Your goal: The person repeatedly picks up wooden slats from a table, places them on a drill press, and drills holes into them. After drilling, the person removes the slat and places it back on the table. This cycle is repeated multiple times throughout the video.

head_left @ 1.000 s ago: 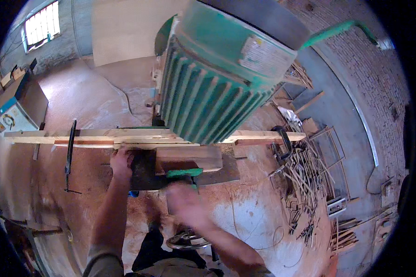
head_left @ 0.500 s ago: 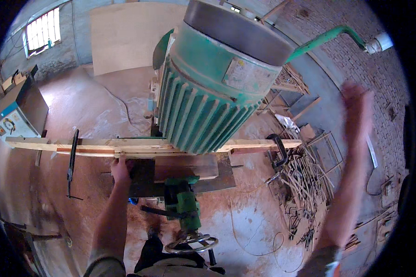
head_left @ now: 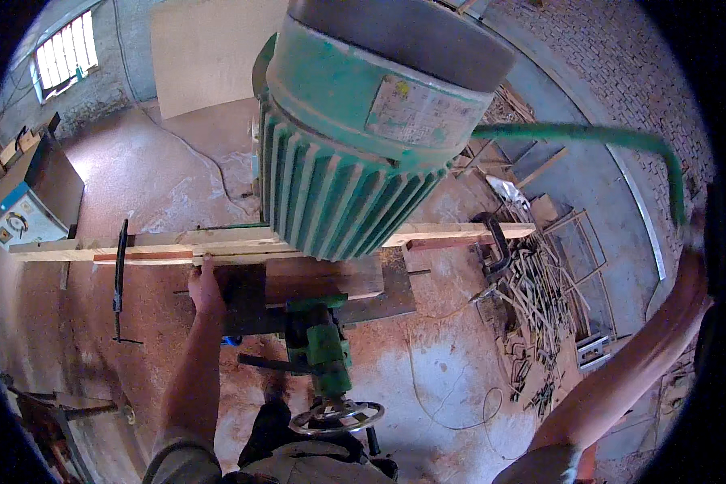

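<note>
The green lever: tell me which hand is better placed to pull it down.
Right. The right hand is raised at the far end of the green lever, though blur hides the grip. The left hand presses the wooden board on the machine table, beside the motor.

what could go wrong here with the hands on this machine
The left hand presses the wooden piece on the table right under the green motor; a slip could bring fingers near the tool. The right hand grips the green lever at full stretch, so balance looks weak.

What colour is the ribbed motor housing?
Green; the ribbed motor housing shows in the head view.
</note>
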The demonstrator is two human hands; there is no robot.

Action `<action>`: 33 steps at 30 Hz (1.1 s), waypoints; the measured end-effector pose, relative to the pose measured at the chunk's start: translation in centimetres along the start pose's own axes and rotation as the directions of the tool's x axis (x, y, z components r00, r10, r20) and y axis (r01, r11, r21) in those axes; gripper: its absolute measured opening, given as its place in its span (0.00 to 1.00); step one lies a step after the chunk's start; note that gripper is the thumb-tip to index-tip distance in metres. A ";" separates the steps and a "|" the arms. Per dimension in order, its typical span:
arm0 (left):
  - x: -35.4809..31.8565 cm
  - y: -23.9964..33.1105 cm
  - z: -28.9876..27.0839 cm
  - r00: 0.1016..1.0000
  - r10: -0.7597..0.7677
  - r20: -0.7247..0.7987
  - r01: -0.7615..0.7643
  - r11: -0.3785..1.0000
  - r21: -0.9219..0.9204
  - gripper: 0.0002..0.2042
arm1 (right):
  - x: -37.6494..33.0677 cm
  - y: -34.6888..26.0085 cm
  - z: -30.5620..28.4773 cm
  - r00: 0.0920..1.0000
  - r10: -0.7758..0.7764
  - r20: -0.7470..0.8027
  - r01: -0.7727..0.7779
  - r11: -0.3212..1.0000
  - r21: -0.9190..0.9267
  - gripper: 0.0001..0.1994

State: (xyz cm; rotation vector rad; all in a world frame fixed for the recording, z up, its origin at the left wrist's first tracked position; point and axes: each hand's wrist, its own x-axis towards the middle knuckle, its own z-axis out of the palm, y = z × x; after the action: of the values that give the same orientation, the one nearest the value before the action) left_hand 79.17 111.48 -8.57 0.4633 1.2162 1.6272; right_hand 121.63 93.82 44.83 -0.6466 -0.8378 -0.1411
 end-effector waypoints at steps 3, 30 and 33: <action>0.0 0.1 -0.1 0.999 -0.052 -0.013 0.052 0.999 0.007 0.17 | -3.8 -1.1 -5.0 0.952 -0.110 -0.287 0.078 0.990 -0.121 0.22; -0.3 0.6 -0.1 0.994 -0.107 0.001 0.107 0.994 -0.015 0.18 | -29.0 -0.2 -31.0 0.927 0.344 0.148 -0.364 0.920 0.143 0.26; -0.3 0.6 -0.1 0.995 -0.092 0.037 0.094 0.995 -0.034 0.17 | -31.6 0.0 -31.3 0.886 0.428 0.180 -0.435 0.900 0.000 0.23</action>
State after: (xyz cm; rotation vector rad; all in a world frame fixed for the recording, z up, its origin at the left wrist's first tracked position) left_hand 78.89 111.17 -8.02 0.4050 1.1638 1.5532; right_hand 120.62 71.45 6.41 -0.8016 -0.8432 0.3432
